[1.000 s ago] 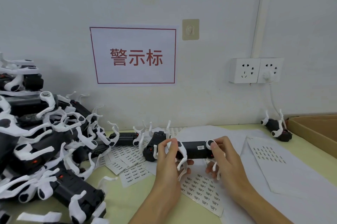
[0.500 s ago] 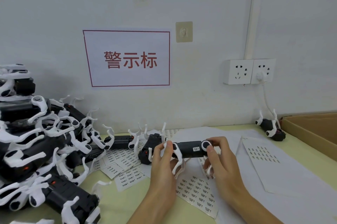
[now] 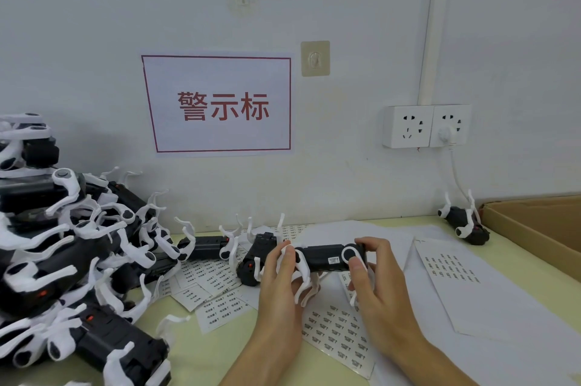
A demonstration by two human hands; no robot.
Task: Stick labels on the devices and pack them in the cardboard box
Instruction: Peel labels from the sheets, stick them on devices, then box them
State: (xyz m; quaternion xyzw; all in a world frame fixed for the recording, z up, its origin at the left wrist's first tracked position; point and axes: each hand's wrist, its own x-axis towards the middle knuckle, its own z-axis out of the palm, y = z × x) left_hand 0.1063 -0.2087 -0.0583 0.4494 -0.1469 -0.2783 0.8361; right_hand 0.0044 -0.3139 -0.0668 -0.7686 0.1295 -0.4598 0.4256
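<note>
A heap of devices [image 3: 63, 259] filled the table's left, the cardboard box [image 3: 534, 228] stood at the far right, and label sheets [image 3: 339, 332] lay between. Above them the left hand [image 3: 279, 285] and right hand [image 3: 374, 278] each had fingers curled round an end of one device [image 3: 323, 256]. It looked light and rigid, its thin white arms likely fragile, so the black body seemed the safer hold.

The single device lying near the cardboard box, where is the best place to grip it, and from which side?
Probably grip the black body from above, fingers across its short width between the white arms, which stick up and look thin.
</note>
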